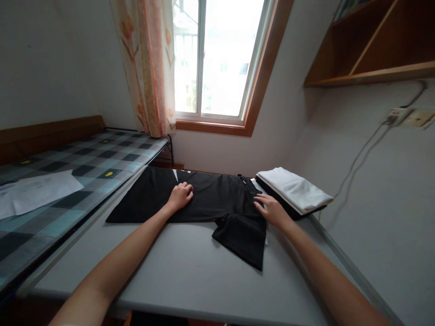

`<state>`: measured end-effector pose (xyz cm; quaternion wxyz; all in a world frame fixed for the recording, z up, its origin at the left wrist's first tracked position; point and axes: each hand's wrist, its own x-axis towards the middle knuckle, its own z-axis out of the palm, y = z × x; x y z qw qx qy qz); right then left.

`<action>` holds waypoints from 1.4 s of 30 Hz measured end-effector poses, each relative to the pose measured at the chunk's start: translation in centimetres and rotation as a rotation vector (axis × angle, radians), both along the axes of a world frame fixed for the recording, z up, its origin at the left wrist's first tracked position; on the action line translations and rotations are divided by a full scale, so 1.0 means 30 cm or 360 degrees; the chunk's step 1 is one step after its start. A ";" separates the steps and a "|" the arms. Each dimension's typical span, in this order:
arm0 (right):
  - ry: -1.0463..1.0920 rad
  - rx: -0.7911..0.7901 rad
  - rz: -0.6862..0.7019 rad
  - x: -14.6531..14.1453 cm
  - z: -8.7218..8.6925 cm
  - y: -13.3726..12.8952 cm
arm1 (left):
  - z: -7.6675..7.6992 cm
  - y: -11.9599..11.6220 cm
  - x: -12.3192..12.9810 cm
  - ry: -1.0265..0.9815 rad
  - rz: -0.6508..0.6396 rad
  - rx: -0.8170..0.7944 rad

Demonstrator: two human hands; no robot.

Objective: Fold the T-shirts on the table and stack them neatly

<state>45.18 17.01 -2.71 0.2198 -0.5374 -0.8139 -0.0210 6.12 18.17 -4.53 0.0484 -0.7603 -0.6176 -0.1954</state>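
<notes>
A black garment (210,194) lies spread across the grey table (190,267), its hem pointing left and one short sleeve sticking out toward the front edge. My left hand (181,196) rests on the middle of the cloth, fingers curled slightly; whether it pinches any fabric is unclear. At the garment's right end, by the collar, my right hand (270,209) touches the cloth with its fingers apart. Just beyond that hand sits a stack of folded clothes, with a white one (295,188) on top and black cloth beneath.
Left of the table is a bed with a checked cover (136,156) and papers (44,192) on it. Behind are a curtain (152,68) and a window (220,59). A wooden shelf (374,74) and a socket (399,117) with cables are on the right wall.
</notes>
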 end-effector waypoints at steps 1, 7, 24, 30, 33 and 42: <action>0.0037 -0.0007 0.0131 -0.038 -0.021 -0.012 | 0.000 -0.001 0.000 0.0002 0.0000 0.0010; 0.0027 -0.0117 0.0278 -0.154 -0.116 -0.027 | 0.003 -0.023 0.011 -0.0008 0.0009 -0.0042; -0.0188 -0.0240 0.0116 -0.165 -0.132 -0.022 | -0.026 -0.221 -0.269 0.0123 0.0374 -0.0360; -0.0106 -0.0229 0.0036 -0.184 -0.133 0.057 | -0.008 -0.073 -0.263 0.0106 0.0346 -0.0373; -0.0068 -0.0193 0.0000 -0.189 -0.136 0.082 | -0.012 -0.043 -0.260 0.0095 0.0361 -0.0335; 0.0224 -0.0040 0.0069 -0.151 -0.131 0.064 | -0.035 -0.067 -0.267 0.0076 -0.0058 -0.0006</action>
